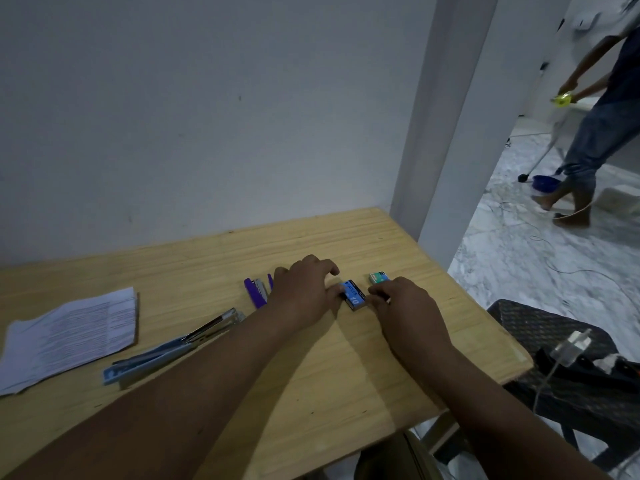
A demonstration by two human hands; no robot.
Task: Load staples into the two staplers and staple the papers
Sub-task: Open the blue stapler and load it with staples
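Two bare hands meet over a small blue cardboard staple box [355,294] printed with a white "10", which lies flat on a pale wooden worktop [207,258] set against a white wall. The left hand [304,294] rests palm down, its thumb touching the box's left end while the other fingers [329,266] curl loosely above the wood, gripping nothing. The right hand [403,308] comes in from the other side, fingertips pressed to the box's right edge; whether they pinch the box or only touch it cannot be told.

Just beyond the right hand sits a second small staple box, green and white [378,277], apart from the blue one. Left of the left hand lies a small purple stapler [255,292], opened, with its grey metal channel showing. Nearer the camera, partly hidden by the left forearm, a long light-blue stapler [149,363] stretches diagonally, its metal arm raised toward the wall. At the far left a loose stack of printed white papers [69,336] rests on the worktop, well apart from the hands.

To the right, a dark woven plastic chair [540,327] holds a white charger and cable [568,346], and a second person [602,109] walks across a marbled floor.
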